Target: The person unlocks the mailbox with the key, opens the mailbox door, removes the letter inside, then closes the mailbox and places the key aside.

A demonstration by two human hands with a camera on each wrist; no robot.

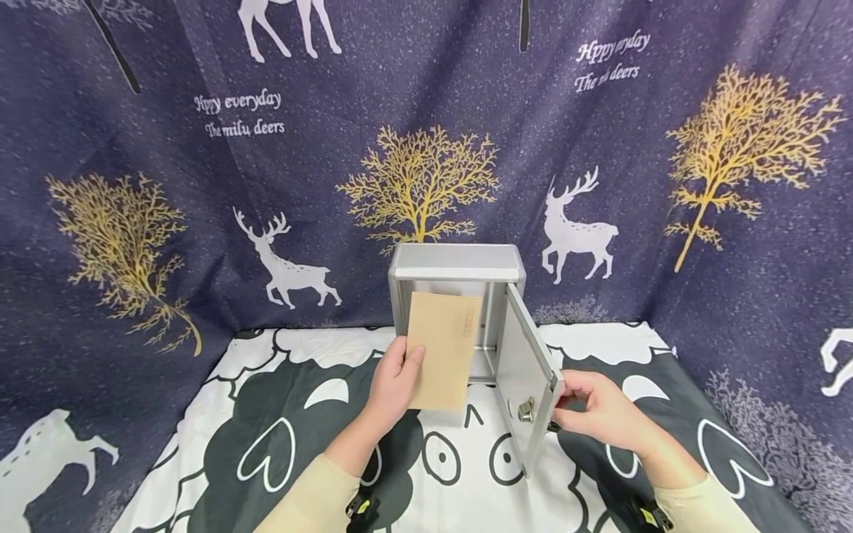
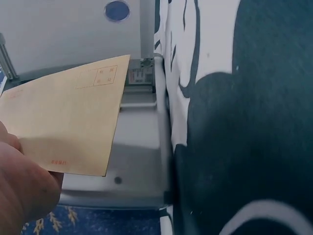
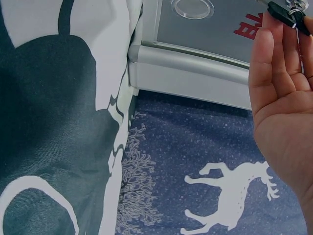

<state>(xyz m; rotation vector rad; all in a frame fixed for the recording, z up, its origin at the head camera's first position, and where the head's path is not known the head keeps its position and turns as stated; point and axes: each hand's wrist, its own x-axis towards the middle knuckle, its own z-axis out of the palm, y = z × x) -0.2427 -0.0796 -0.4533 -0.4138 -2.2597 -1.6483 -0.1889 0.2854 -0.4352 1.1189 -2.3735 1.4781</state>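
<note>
A brown paper envelope (image 1: 443, 363) stands upright in my left hand (image 1: 395, 381), pinched at its left edge with the thumb in front. Behind it is a grey metal mailbox (image 1: 456, 259), whose opening the envelope partly covers; how far in it reaches, I cannot tell. The mailbox door (image 1: 523, 370) is swung out toward me on the right, with a lock (image 1: 526, 409) on its inner face. My right hand (image 1: 597, 409) holds the door by its free edge. Black-headed keys (image 3: 282, 14) hang by the right fingertips in the right wrist view.
The mailbox stands on a cloth (image 1: 320, 444) printed with a white and dark green cartoon pattern. A dark blue curtain (image 1: 373, 96) with deer and trees hangs close behind and along both sides. Red lettering (image 3: 248, 25) marks the door's outer face.
</note>
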